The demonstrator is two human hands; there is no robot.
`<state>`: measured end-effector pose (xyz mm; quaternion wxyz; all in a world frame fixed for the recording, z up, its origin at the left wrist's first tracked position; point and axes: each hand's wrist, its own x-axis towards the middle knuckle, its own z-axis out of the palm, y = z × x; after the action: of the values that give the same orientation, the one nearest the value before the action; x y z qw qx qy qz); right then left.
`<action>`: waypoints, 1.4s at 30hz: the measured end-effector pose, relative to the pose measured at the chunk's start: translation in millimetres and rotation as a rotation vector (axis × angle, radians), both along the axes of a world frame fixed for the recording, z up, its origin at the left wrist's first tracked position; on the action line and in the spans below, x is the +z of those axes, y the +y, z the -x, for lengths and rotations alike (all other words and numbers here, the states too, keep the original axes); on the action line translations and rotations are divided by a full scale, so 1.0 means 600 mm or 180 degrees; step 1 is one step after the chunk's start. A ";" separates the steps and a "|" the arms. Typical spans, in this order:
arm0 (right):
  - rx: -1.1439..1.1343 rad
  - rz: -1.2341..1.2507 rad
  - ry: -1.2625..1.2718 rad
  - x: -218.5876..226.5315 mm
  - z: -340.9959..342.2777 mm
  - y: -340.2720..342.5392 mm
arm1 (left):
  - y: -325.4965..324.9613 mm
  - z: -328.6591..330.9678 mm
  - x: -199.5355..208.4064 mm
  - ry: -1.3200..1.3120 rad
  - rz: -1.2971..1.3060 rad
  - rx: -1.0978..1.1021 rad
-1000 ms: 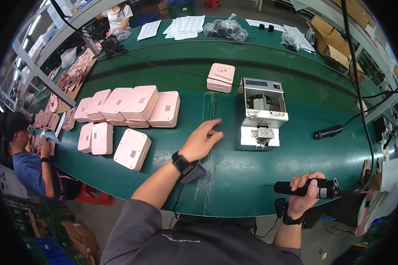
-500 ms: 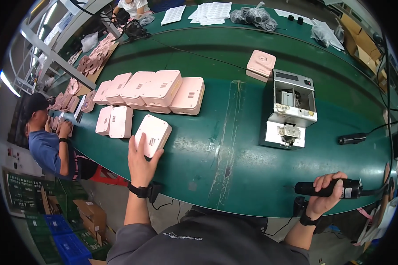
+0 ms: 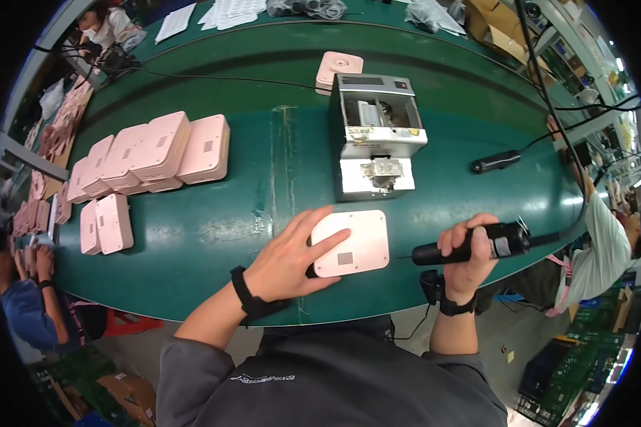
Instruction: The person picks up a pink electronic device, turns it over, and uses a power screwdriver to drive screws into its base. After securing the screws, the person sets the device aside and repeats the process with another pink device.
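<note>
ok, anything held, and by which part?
Right hand: black screwdriver, gripped round the middle of its body. Left hand: pink box, held at its left end, one finger across the top.

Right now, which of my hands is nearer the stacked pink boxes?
Left. Your left hand is on a separate box, right of the stack; your right hand, holding a screwdriver, is farther right.
</note>
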<state>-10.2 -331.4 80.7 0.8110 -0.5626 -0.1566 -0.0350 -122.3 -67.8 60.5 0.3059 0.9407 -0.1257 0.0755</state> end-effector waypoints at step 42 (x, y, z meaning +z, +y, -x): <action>0.0740 0.0365 -0.0719 0.061 -0.068 0.115 | 0.010 -0.024 -0.075 -0.0129 0.0598 0.0032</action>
<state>30.6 -262.5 117.6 0.7534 -0.5786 -0.3125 0.0050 -108.1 -61.6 15.4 0.3898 0.9068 -0.1195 0.1074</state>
